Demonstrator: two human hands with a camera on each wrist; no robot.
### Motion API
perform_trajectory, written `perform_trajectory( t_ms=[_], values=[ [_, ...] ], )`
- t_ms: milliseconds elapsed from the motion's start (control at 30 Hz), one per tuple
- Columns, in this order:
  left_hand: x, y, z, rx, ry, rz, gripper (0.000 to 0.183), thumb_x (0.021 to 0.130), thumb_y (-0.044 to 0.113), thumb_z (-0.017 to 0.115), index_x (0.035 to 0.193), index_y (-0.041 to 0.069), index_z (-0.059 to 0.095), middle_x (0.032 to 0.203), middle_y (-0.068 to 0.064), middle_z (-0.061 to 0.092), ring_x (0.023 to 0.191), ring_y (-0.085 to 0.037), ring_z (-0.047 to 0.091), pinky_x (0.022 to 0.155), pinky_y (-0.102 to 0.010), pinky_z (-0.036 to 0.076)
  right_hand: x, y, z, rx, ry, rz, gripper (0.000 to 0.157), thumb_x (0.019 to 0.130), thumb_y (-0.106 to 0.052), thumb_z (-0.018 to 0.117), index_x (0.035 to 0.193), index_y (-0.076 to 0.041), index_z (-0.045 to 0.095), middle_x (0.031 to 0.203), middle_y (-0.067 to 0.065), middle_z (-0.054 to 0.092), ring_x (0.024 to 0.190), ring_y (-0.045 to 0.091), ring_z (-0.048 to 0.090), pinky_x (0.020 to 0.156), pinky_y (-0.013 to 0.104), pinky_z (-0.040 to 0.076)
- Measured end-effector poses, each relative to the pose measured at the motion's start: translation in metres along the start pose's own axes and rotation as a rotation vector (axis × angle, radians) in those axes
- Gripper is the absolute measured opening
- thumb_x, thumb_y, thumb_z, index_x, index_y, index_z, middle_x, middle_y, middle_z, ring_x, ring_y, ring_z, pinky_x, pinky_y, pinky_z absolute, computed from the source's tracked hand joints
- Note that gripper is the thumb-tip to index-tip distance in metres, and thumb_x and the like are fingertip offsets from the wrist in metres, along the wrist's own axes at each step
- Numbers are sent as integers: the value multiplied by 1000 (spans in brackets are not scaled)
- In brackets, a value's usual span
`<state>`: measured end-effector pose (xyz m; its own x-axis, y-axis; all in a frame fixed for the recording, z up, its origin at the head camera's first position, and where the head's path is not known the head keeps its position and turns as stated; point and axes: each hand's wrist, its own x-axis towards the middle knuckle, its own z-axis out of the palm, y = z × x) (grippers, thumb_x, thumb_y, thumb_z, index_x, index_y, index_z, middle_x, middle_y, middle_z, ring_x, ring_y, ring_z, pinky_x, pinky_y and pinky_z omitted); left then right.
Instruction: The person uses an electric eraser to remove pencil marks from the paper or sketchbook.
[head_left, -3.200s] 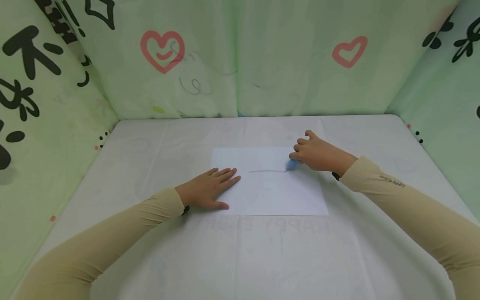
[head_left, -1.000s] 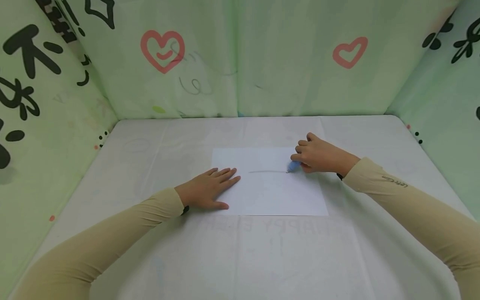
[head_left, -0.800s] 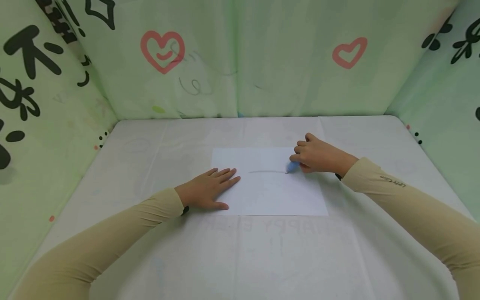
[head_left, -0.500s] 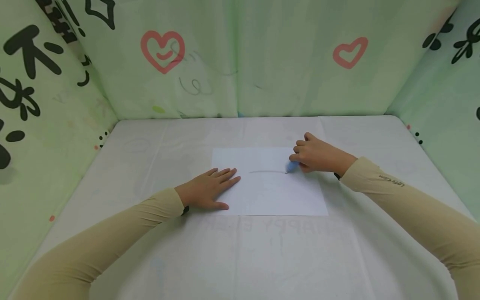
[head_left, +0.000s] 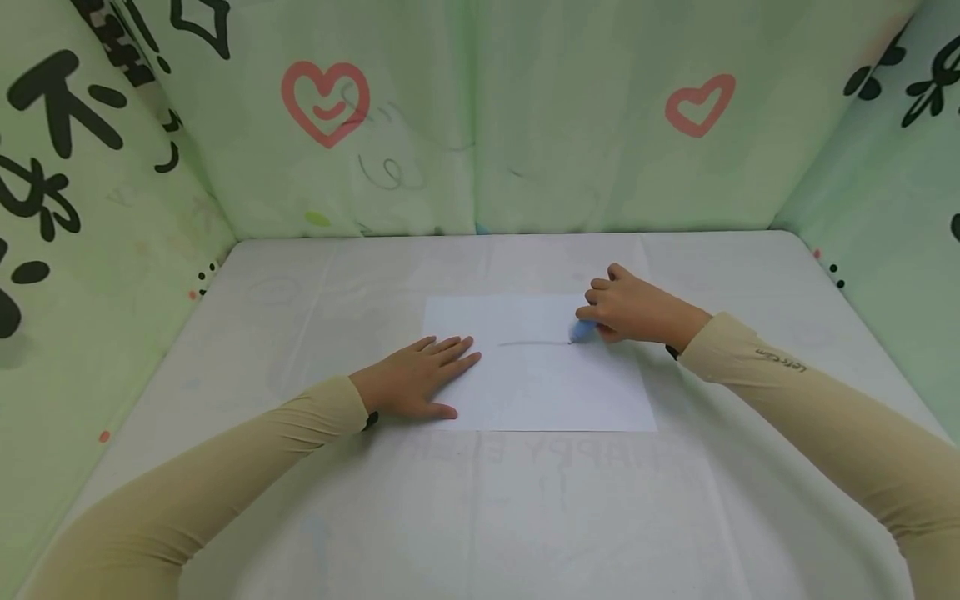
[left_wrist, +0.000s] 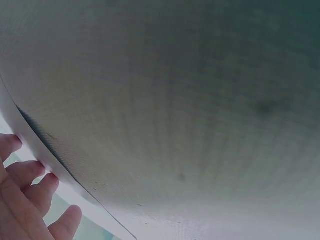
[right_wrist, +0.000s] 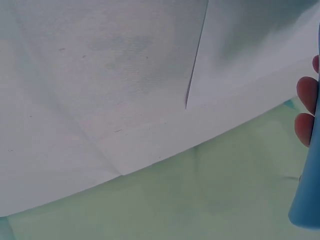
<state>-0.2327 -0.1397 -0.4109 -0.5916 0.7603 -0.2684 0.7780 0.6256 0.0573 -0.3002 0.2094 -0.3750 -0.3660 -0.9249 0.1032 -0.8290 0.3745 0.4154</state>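
Note:
A white sheet of paper (head_left: 555,387) lies on the table, with a thin grey line (head_left: 528,342) across its upper middle. My left hand (head_left: 418,379) rests flat on the paper's left side, fingers spread; the left wrist view shows its fingertips (left_wrist: 46,185) at the lower left. My right hand (head_left: 641,310) grips a thick blue pen (head_left: 582,330), its tip at or just over the right end of the line. In the right wrist view the pen's blue barrel (right_wrist: 306,195) runs along the right edge, with curled fingers (right_wrist: 305,129) behind it.
A white cloth with faint, faded lettering covers the table (head_left: 360,517). Green curtains (head_left: 555,142) printed with red hearts and black shapes hang behind and on both sides. The table's back edge runs close to the rear curtain.
The right hand and pen shifted slightly right, then back left, staying near the line's right end. One raised finger of that hand is now more curled. The left hand stays still.

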Motion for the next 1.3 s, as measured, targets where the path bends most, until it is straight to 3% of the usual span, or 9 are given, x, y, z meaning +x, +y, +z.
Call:
perform_trajectory(
  t_ms=[200,633,1300],
  values=[
    [0,0,-2,-33,-2,6,84,90,58,48,152,14,13,159,-11,12,147,-29,15,118,-48,14,3,-1,-3,9,1,-3,15,67,-3,68,72,-13,58,57,2,46,57,16,38,61,31,23],
    [-1,1,-2,-10,-3,6,84,91,58,47,152,14,12,159,-11,12,147,-28,14,118,-47,15,6,0,-7,32,-71,14,13,70,-4,69,76,-14,62,60,2,50,59,16,41,62,32,24],
    [-1,1,-3,-2,-6,0,84,90,59,47,152,14,13,159,-10,12,147,-27,15,118,-47,15,8,0,-7,37,-109,20,12,72,-6,69,78,-14,62,63,2,53,62,17,44,63,33,27]
  ],
)
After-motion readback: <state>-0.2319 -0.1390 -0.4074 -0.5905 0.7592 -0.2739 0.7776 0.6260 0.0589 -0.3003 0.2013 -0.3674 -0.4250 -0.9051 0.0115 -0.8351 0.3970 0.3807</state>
